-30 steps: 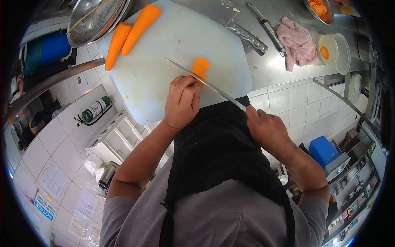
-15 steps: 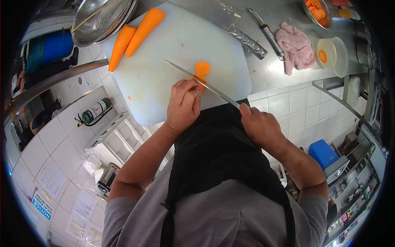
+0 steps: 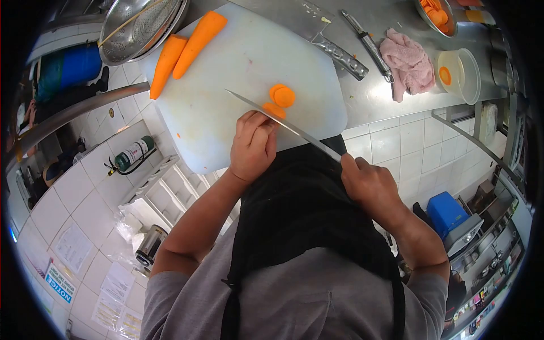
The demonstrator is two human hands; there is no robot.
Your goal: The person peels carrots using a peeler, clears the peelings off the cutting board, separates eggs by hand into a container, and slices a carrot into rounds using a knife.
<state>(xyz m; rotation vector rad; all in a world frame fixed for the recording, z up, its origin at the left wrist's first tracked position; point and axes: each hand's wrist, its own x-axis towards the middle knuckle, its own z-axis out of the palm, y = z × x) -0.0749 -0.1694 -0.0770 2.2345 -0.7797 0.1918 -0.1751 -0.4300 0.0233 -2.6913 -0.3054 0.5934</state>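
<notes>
In my right hand (image 3: 369, 182) is the handle of a long knife (image 3: 303, 135), its blade slanting across the near part of a white cutting board (image 3: 221, 122). My left hand (image 3: 253, 145) has its fingers curled on the board, right against the blade; the carrot under them is almost wholly hidden. Beyond the blade lies a cut carrot piece (image 3: 273, 110). A little farther off, two round carrot slices (image 3: 285, 96) overlap. Two whole peeled carrots (image 3: 199, 45) rest side by side at the board's far left.
Metal colanders (image 3: 127, 34) stand at the far left. Behind the board lie a cleaver (image 3: 343, 56) and a peeler (image 3: 371, 51). Farther right are a pink cloth (image 3: 407, 62), a clear plastic tub (image 3: 466, 76) and a metal bowl of carrot slices (image 3: 445, 28).
The knife and my right hand have shifted right and slightly toward me. A second slice now overlaps the first beyond the blade. My left hand has hardly moved.
</notes>
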